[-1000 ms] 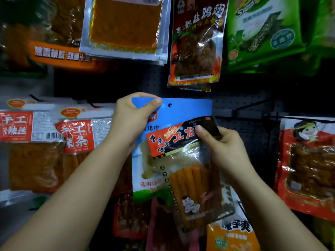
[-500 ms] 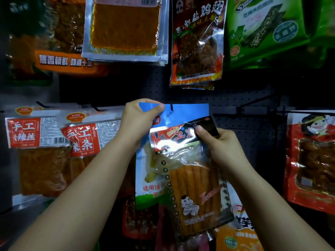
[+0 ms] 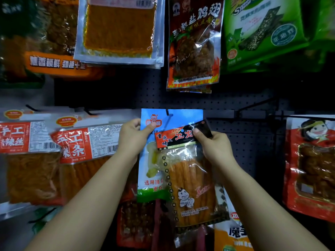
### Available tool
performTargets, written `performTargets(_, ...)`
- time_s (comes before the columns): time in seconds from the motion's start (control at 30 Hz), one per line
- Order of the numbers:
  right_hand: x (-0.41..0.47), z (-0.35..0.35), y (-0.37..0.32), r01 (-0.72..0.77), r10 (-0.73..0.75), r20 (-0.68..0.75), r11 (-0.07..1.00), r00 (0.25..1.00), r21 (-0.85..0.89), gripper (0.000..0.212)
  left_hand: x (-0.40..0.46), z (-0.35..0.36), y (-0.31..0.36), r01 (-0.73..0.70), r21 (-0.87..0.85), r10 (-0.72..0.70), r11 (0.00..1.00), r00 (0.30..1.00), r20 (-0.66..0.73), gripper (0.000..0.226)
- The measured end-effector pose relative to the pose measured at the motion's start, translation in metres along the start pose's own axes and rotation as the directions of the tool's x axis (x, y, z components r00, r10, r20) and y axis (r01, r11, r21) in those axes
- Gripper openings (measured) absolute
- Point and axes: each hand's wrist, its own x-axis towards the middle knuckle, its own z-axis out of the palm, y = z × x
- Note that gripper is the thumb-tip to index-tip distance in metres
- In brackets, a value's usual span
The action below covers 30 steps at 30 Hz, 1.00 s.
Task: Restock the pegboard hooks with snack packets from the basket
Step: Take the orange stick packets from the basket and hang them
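Head view, nearest first: both my forearms rise from the bottom edge, cut off below the elbows. At the bottom, between and under my arms, hang more packets, dark and half covered, their print too cropped to read.

My right hand [image 3: 215, 149] has its grip closed on the clear packet of orange sticks [image 3: 192, 189], thumb pressed on the black top-right corner of its header, the other fingers hidden behind it. That packet hangs tilted from my grip, its header just left of my thumb and its body below my hand, overlapping the right part of the blue packet [image 3: 154, 171].

My left hand [image 3: 134, 136] pinches the blue packet's upper left edge, thumb on the front near the red logo, fingers curled behind where I cannot see them. A hook [image 3: 167, 112] passes through the blue packet's top; whether the packet sits fully on it I cannot tell.

Left of my hand hang two red-labelled packets [image 3: 85, 142], the far one cut by the frame edge. To the right hangs a red packet with a cartoon face [image 3: 311, 165], also cropped.

Behind everything is the dark pegboard [image 3: 250, 142]. Above, a clear pack [image 3: 119, 29], a dark red one [image 3: 194, 44] and a green one [image 3: 268, 31] are cut off by the top edge.
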Motion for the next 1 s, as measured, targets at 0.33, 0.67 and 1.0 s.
performTargets(0.33,-0.011,-0.002,0.014,0.019,-0.018,-0.021,0.998,1.0,0.059,0.046,-0.022,0.002,-0.017,0.022,-0.014,-0.022,1.0,0.999,-0.032,0.007)
performTargets(0.67,-0.048,-0.009,0.051,0.029,-0.025,-0.034,0.995,0.999,0.096,0.019,-0.076,-0.004,-0.041,0.069,0.007,-0.067,0.998,0.99,-0.123,0.017)
performTargets(1.0,-0.077,-0.07,0.03,0.187,-0.159,-0.138,0.958,0.978,0.218,0.012,-0.119,0.03,0.01,-0.279,0.061,0.28,0.958,0.96,0.003,0.021)
